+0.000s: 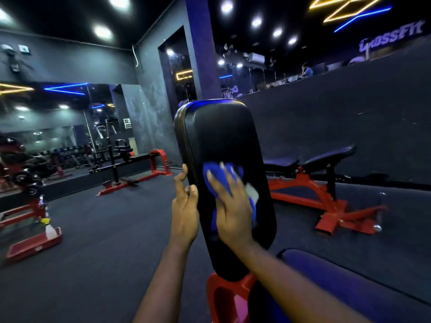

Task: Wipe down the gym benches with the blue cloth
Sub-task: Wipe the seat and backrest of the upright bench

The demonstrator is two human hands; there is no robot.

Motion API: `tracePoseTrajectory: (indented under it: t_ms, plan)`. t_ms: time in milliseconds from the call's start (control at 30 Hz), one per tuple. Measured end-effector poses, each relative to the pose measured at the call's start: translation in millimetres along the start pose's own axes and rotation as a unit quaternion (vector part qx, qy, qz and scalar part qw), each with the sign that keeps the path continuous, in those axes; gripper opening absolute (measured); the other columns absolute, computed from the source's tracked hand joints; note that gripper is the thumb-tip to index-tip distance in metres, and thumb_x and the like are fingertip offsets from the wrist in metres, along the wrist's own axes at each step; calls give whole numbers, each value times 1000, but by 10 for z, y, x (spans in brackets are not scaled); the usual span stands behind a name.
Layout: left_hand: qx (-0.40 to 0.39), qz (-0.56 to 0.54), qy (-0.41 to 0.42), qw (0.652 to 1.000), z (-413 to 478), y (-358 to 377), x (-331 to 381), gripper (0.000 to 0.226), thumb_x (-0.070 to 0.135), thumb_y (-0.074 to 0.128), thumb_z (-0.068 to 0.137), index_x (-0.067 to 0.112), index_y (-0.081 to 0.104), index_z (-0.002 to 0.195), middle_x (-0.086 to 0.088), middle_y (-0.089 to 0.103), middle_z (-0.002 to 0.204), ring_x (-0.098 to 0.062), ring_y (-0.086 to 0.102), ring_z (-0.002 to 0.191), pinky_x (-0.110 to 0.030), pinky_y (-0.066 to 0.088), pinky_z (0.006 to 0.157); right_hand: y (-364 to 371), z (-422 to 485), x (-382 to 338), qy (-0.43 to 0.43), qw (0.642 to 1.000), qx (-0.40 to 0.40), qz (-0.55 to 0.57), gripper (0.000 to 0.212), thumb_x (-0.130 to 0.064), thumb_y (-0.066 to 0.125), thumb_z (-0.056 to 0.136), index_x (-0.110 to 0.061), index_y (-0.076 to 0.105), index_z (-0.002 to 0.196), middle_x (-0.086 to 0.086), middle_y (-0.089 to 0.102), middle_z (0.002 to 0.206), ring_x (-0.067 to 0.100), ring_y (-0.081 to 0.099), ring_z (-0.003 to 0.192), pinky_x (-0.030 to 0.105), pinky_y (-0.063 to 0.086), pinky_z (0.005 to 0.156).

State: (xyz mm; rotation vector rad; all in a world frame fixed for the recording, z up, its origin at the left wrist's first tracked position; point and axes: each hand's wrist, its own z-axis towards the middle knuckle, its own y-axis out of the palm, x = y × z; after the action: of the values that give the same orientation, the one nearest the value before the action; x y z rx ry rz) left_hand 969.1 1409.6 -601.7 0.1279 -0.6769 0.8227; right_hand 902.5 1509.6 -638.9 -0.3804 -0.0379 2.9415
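An upright black padded backrest (219,136) of a gym bench stands right in front of me on a red frame (224,297). My right hand (229,203) presses the blue cloth (215,174) flat against the lower half of the pad, fingers spread over it. My left hand (185,206) holds the pad's left edge, fingers curled round the seam and one finger pointing up. The bench's seat pad (349,283) lies at the lower right.
A second adjustable bench (326,159) on a red frame stands to the right by the dark wall. A flat red-framed bench (140,159) is at the back left near a mirror. Dumbbell racks (23,173) stand far left. Dark rubber floor (105,229) lies between.
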Motion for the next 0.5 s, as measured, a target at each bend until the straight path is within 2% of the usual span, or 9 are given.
tracePoseTrajectory:
  t_ms: [67,133,233,300,400,500]
  plan:
    - [18,25,-3,1000,-16,44,7,50,21,37,106,65,30,128,0,41,60,-8,37,49,-31,35,50,-66,-468,71,23,999,-28,-6,63,-1,55,91,-33,45,145,-5,32,158,22,26,148,51,35,111]
    - [51,52,-5,997,-35,120,12,53,21,35,106,67,26,130,-2,37,59,-8,35,47,-34,35,49,-73,-468,157,35,999,-23,-3,67,0,57,90,-35,43,146,-6,32,158,22,26,147,48,33,114]
    - [83,66,15,994,-65,219,-31,43,33,28,106,66,22,135,9,36,57,-6,35,46,-36,35,48,7,127,262,51,998,29,16,61,3,56,90,-28,50,143,-2,37,155,22,31,145,39,29,117]
    - [99,80,33,991,-85,269,-76,41,37,25,105,64,23,136,9,36,57,-7,36,47,-35,33,47,57,681,408,60,997,52,14,57,1,53,92,-26,51,142,1,39,154,23,34,143,41,29,117]
    - [113,63,34,991,-90,301,-75,42,37,25,105,63,25,138,-7,35,60,-19,36,50,-42,34,47,67,1357,613,76,995,70,10,54,-5,48,92,-27,52,141,3,43,152,28,39,138,44,33,113]
    - [126,48,23,991,-96,327,-24,41,34,24,107,61,27,138,-17,39,60,-27,36,49,-44,36,47,82,1482,731,82,994,77,18,53,-7,48,92,-28,53,141,3,46,148,26,42,136,45,36,111]
